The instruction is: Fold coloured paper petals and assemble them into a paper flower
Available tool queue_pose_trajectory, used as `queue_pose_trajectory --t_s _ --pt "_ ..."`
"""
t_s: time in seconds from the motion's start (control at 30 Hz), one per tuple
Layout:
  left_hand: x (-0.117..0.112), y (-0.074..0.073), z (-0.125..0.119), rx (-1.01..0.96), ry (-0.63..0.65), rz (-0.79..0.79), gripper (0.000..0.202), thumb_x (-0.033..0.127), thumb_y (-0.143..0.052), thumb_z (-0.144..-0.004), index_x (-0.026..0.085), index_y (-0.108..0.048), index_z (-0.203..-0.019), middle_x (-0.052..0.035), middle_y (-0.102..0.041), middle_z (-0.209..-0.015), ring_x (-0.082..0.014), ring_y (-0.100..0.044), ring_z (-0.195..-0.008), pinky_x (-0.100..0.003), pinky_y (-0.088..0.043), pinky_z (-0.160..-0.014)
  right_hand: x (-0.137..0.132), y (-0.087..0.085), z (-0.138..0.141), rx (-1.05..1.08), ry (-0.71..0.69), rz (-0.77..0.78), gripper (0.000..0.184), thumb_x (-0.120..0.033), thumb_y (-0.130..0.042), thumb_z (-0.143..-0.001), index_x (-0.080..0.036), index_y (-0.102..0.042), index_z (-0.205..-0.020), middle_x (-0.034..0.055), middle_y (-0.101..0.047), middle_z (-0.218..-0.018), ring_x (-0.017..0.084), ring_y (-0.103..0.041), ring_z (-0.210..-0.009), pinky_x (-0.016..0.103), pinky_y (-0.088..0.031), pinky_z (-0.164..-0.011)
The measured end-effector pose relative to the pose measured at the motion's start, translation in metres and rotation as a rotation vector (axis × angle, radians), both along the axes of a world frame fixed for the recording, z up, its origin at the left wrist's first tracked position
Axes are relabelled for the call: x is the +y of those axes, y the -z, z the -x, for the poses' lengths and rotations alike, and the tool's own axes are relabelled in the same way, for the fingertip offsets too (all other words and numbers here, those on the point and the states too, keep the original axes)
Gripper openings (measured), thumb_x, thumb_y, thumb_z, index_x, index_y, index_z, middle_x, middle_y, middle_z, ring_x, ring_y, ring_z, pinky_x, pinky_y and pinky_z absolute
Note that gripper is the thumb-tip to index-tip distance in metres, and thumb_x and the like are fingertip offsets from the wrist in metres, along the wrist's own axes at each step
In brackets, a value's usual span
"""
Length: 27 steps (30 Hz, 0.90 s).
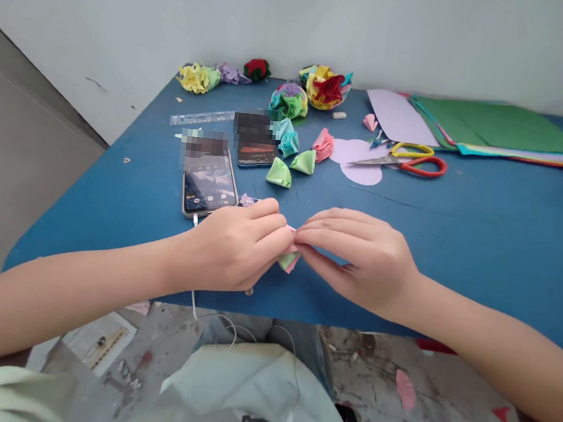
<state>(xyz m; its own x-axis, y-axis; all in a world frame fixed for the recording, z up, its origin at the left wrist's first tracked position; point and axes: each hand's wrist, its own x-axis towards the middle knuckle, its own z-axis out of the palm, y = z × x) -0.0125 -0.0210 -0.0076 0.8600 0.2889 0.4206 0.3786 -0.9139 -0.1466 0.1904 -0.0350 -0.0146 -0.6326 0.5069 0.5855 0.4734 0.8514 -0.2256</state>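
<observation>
Paper [287, 261], pink and green, sits pinched between left hand [242, 244] and right hand [364, 260], fingertips nearly meeting, presumably for steadiness.

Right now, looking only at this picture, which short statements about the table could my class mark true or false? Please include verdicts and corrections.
1. The left hand and the right hand meet at a pink and green paper piece. True.
2. The scissors have two blue handles. False: the scissors have one yellow handle and one red handle.
3. A green sheet lies on top of the paper stack. True.
4. The clear ruler is held in the right hand. False: the clear ruler lies on the table.
5. A white cable is plugged into the nearer phone. True.
</observation>
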Motion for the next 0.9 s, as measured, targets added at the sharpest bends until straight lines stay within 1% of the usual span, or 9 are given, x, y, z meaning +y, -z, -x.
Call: queue_pose_trajectory --t_s 0.1,0.17,0.23,0.3,0.4,0.53,0.63,0.73,0.9 --pt "0.0009 0.0023 0.0001 0.007 0.003 -0.063 0.019 0.018 -0.043 -0.086 0.015 -0.048 -0.068 -0.0034 -0.047 -0.063 -0.0152 -0.039 -0.063 -0.027 -0.040 -0.058 -0.0007 -0.0005 -0.0009 -0.025 0.030 -0.064 0.009 -0.018 -0.054 -0.083 -0.019 -0.063 -0.085 0.0016 -0.069 -0.088 0.017 -0.060 -0.091 0.033 -0.047 -0.079" --pt "0.0013 0.0034 0.0005 0.014 0.002 -0.080 0.017 0.017 -0.044 -0.085 0.015 -0.049 -0.068 -0.0042 -0.049 -0.065 -0.0154 -0.041 -0.065 -0.027 -0.041 -0.059 -0.0008 -0.0010 -0.0015 -0.063 0.065 -0.121 0.009 -0.020 -0.055 -0.083 -0.021 -0.063 -0.086 0.0010 -0.068 -0.098 0.020 -0.055 -0.105 0.039 -0.041 -0.086" --pt "0.0011 0.0036 0.0006 0.014 -0.003 -0.084 0.016 0.016 -0.045 -0.084 0.014 -0.050 -0.069 -0.0048 -0.050 -0.066 -0.0156 -0.042 -0.065 -0.027 -0.042 -0.060 -0.0009 -0.0012 -0.0016 -0.095 0.086 -0.153 0.009 -0.020 -0.055 -0.084 -0.021 -0.063 -0.087 0.0003 -0.067 -0.104 0.021 -0.051 -0.112 0.043 -0.035 -0.091" --pt "0.0001 0.0027 0.0003 0.006 -0.011 -0.058 0.016 0.016 -0.045 -0.084 0.014 -0.051 -0.069 -0.0047 -0.049 -0.065 -0.0157 -0.041 -0.065 -0.027 -0.041 -0.059 -0.0013 -0.0007 -0.0011 -0.097 0.083 -0.176 0.008 -0.019 -0.055 -0.084 -0.021 -0.062 -0.087 -0.0006 -0.067 -0.103 0.020 -0.050 -0.113 0.043 -0.032 -0.094" --pt "-0.0021 0.0000 -0.0005 -0.043 -0.013 0.063 0.015 0.018 -0.045 -0.083 0.013 -0.052 -0.070 -0.0051 -0.050 -0.065 -0.0160 -0.041 -0.065 -0.028 -0.041 -0.059 -0.0016 0.0003 -0.0003 -0.074 0.062 -0.193 0.007 -0.017 -0.054 -0.085 -0.021 -0.060 -0.085 -0.0022 -0.069 -0.096 0.018 -0.053 -0.110 0.044 -0.028 -0.097" --pt "-0.0040 -0.0030 -0.0001 -0.135 -0.017 0.225 0.012 0.017 -0.046 -0.082 0.009 -0.054 -0.086 -0.0076 -0.055 -0.076 -0.0166 -0.043 -0.072 -0.030 -0.042 -0.066 0.0002 -0.0009 -0.0011 -0.031 0.063 -0.119 0.005 -0.017 -0.056 -0.083 -0.020 -0.059 -0.085 -0.0029 -0.069 -0.094 0.017 -0.055 -0.105 0.041 -0.032 -0.094" --pt "-0.0034 -0.0031 0.0006 -0.161 -0.024 0.235 0.012 0.013 -0.045 -0.083 0.010 -0.054 -0.089 -0.0069 -0.056 -0.077 -0.0154 -0.042 -0.071 -0.029 -0.041 -0.067 0.0015 -0.0026 -0.0024 -0.020 0.052 -0.094 0.005 -0.017 -0.057 -0.082 -0.020 -0.058 -0.085 -0.0030 -0.069 -0.094 0.017 -0.055 -0.103 0.040 -0.035 -0.091" --pt "-0.0026 -0.0031 0.0006 -0.145 -0.025 0.213 0.011 0.014 -0.043 -0.085 0.011 -0.053 -0.082 -0.0056 -0.054 -0.072 -0.0145 -0.040 -0.067 -0.027 -0.039 -0.062 0.0013 -0.0033 -0.0028 -0.042 0.033 -0.106 0.007 -0.016 -0.057 -0.082 -0.020 -0.058 -0.087 -0.0031 -0.069 -0.095 0.017 -0.055 -0.103 0.042 -0.034 -0.093" --pt "-0.0034 -0.0031 -0.0002 -0.089 -0.036 0.210 0.018 0.018 -0.038 -0.088 0.014 -0.049 -0.075 -0.0040 -0.051 -0.066 -0.0145 -0.039 -0.064 -0.026 -0.036 -0.057 -0.0003 -0.0023 -0.0027 -0.058 0.030 -0.147 0.009 -0.015 -0.058 -0.081 -0.021 -0.058 -0.088 -0.0036 -0.069 -0.093 0.015 -0.057 -0.100 0.043 -0.032 -0.096"
